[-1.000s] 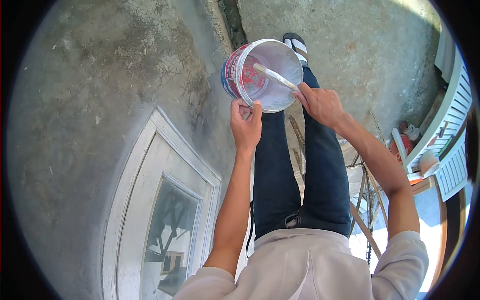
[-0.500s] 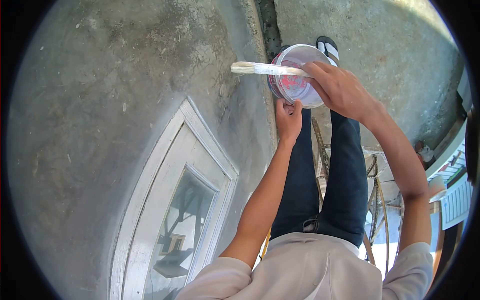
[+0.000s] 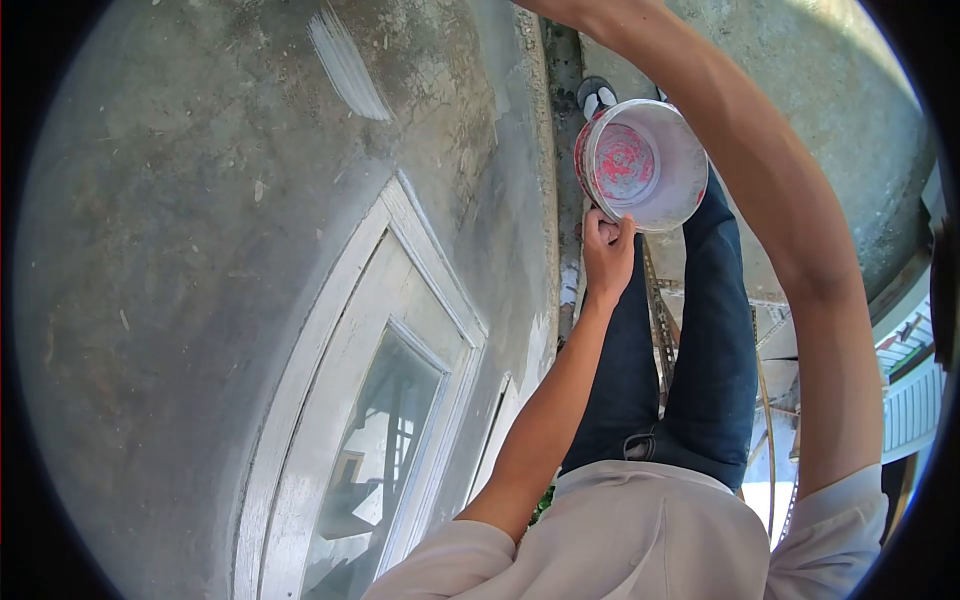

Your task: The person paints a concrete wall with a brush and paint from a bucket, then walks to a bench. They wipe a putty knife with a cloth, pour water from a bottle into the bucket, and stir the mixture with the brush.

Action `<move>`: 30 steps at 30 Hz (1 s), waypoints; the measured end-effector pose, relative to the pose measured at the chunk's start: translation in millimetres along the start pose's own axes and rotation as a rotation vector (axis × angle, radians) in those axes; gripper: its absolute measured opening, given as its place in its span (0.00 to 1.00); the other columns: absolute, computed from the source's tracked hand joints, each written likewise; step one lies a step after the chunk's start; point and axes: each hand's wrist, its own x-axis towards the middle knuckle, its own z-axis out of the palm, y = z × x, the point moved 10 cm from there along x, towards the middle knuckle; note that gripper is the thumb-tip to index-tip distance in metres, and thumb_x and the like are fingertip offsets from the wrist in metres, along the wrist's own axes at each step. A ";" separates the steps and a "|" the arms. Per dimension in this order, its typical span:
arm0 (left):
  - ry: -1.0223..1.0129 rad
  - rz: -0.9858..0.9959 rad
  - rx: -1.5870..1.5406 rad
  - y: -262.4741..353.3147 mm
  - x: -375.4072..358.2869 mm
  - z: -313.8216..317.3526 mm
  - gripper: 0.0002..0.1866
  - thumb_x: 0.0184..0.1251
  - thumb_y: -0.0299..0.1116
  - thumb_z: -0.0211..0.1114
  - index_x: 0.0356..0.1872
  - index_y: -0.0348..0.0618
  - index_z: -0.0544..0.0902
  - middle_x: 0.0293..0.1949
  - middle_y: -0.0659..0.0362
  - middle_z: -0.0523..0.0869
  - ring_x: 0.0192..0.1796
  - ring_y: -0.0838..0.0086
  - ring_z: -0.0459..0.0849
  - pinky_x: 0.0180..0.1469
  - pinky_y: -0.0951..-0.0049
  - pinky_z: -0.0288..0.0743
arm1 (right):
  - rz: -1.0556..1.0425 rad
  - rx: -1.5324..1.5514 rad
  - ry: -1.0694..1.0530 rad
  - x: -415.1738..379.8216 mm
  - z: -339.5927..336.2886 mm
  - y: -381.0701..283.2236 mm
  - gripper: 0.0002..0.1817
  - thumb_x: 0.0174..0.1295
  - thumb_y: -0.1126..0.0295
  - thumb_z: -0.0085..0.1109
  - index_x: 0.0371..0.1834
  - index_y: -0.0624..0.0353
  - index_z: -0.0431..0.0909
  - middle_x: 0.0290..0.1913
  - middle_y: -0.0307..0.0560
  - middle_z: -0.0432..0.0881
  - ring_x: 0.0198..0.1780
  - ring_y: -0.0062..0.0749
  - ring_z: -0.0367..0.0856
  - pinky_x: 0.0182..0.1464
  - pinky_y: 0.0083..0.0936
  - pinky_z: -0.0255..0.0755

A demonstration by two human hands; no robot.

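Observation:
My left hand point(image 3: 608, 262) is closed on the near rim of a white paint bucket point(image 3: 675, 165), thumb over the edge. The bucket tilts toward me; its inside is smeared white, with worn red patches on the bottom. My right forearm point(image 3: 740, 110) stretches up and left across the top of the view. The right hand itself lies beyond the top edge, and the brush is out of sight. A white brush stroke point(image 3: 350, 65) marks the grey concrete wall point(image 3: 200, 200) at the upper left.
A white-framed window point(image 3: 290, 440) with reflecting glass is set in the wall on the left. My feet stand on a concrete floor point(image 3: 800, 150) below the bucket. Thin metal bars point(image 3: 660, 320) show between and beside my legs.
My right hand, holding the paintbrush over the bucket before, has moved up and left out of view. A white stroke has appeared on the wall. The bucket sits slightly further right in view.

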 end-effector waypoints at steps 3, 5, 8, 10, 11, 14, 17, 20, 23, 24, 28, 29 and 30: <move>0.010 -0.018 0.029 -3.5 3.2 -8.9 0.11 0.74 0.31 0.61 0.42 0.40 0.67 0.34 0.59 0.83 0.36 0.80 0.79 0.42 0.77 0.73 | -0.056 0.000 -0.059 -55.3 25.3 -24.8 0.17 0.74 0.50 0.49 0.39 0.51 0.79 0.27 0.44 0.82 0.29 0.45 0.85 0.27 0.38 0.76; 0.011 0.008 -0.001 -11.4 6.3 -13.3 0.11 0.74 0.32 0.61 0.43 0.40 0.67 0.34 0.59 0.83 0.37 0.80 0.79 0.42 0.77 0.73 | -0.123 -0.015 -0.148 -102.6 44.5 -36.1 0.16 0.72 0.50 0.51 0.43 0.48 0.80 0.26 0.41 0.81 0.26 0.40 0.84 0.24 0.34 0.75; 0.025 0.010 0.001 -24.7 8.6 -15.6 0.12 0.75 0.32 0.61 0.43 0.40 0.66 0.34 0.59 0.83 0.38 0.80 0.79 0.43 0.76 0.73 | -0.231 0.013 -0.364 -169.4 81.1 -47.1 0.16 0.71 0.51 0.54 0.47 0.47 0.82 0.26 0.39 0.79 0.23 0.39 0.82 0.23 0.33 0.73; 0.026 -0.001 0.001 -30.6 8.1 -15.5 0.12 0.75 0.32 0.61 0.43 0.40 0.66 0.34 0.59 0.83 0.38 0.80 0.79 0.44 0.75 0.73 | -0.223 0.018 -0.398 -176.0 85.2 -46.8 0.15 0.71 0.51 0.54 0.48 0.46 0.82 0.25 0.39 0.78 0.23 0.39 0.82 0.23 0.33 0.74; 0.022 -0.006 -0.007 -33.8 7.6 -16.1 0.12 0.75 0.32 0.61 0.43 0.39 0.66 0.35 0.58 0.83 0.38 0.79 0.79 0.44 0.75 0.74 | -0.188 0.003 -0.359 -170.6 86.7 -39.3 0.15 0.71 0.50 0.54 0.47 0.46 0.82 0.25 0.39 0.78 0.23 0.39 0.82 0.23 0.33 0.74; 0.008 -0.060 0.007 -34.6 -0.4 -19.5 0.12 0.75 0.32 0.61 0.44 0.38 0.67 0.35 0.58 0.83 0.39 0.79 0.80 0.46 0.74 0.75 | -0.020 -0.007 -0.139 -118.0 64.9 -12.3 0.17 0.73 0.48 0.48 0.41 0.46 0.79 0.27 0.41 0.82 0.28 0.43 0.85 0.26 0.38 0.77; -0.005 -0.080 0.024 -34.0 -4.3 -21.9 0.12 0.75 0.32 0.61 0.46 0.37 0.67 0.36 0.57 0.83 0.39 0.78 0.80 0.48 0.74 0.76 | 0.149 0.039 0.024 -59.2 17.6 -0.7 0.18 0.74 0.52 0.47 0.39 0.54 0.77 0.30 0.49 0.83 0.31 0.49 0.84 0.31 0.42 0.76; 0.002 -0.064 -0.011 -33.7 -5.6 -26.3 0.12 0.75 0.32 0.61 0.45 0.37 0.67 0.36 0.58 0.83 0.39 0.78 0.80 0.48 0.74 0.76 | 0.102 0.071 0.013 -57.1 18.5 -19.7 0.17 0.75 0.52 0.46 0.41 0.53 0.76 0.29 0.49 0.83 0.30 0.48 0.84 0.29 0.41 0.76; 0.000 -0.049 -0.041 -34.4 -3.6 -29.9 0.12 0.75 0.32 0.61 0.44 0.38 0.66 0.34 0.59 0.82 0.40 0.78 0.80 0.48 0.75 0.75 | 0.053 0.082 -0.097 -108.1 50.5 -46.0 0.18 0.74 0.47 0.46 0.44 0.45 0.80 0.29 0.41 0.84 0.28 0.43 0.85 0.26 0.39 0.77; -0.001 -0.045 -0.045 -34.9 -1.6 -31.1 0.12 0.76 0.32 0.61 0.44 0.39 0.66 0.34 0.59 0.81 0.40 0.78 0.80 0.48 0.75 0.75 | 0.050 0.087 -0.210 -128.1 57.2 -51.0 0.18 0.74 0.48 0.47 0.44 0.46 0.80 0.29 0.41 0.83 0.27 0.43 0.84 0.27 0.38 0.77; -0.033 -0.017 -0.007 -39.1 4.7 -29.1 0.12 0.76 0.32 0.61 0.43 0.40 0.65 0.34 0.59 0.82 0.39 0.78 0.80 0.47 0.75 0.75 | -0.186 0.133 -0.433 -188.8 78.4 -67.4 0.16 0.71 0.50 0.54 0.46 0.48 0.84 0.25 0.40 0.80 0.22 0.41 0.81 0.23 0.33 0.73; -0.027 -0.023 -0.037 -40.9 4.4 -26.8 0.12 0.76 0.32 0.61 0.44 0.40 0.66 0.34 0.58 0.82 0.39 0.78 0.80 0.47 0.75 0.75 | -0.211 0.118 -0.433 -193.7 84.3 -63.5 0.16 0.71 0.50 0.54 0.46 0.48 0.84 0.25 0.40 0.80 0.22 0.41 0.81 0.23 0.33 0.73; -0.019 -0.031 -0.065 -39.9 2.7 -25.0 0.12 0.76 0.32 0.61 0.44 0.39 0.66 0.34 0.58 0.83 0.39 0.77 0.80 0.47 0.75 0.75 | -0.235 0.106 -0.435 -191.3 91.7 -59.7 0.16 0.71 0.50 0.54 0.46 0.47 0.84 0.25 0.40 0.80 0.22 0.41 0.81 0.23 0.33 0.73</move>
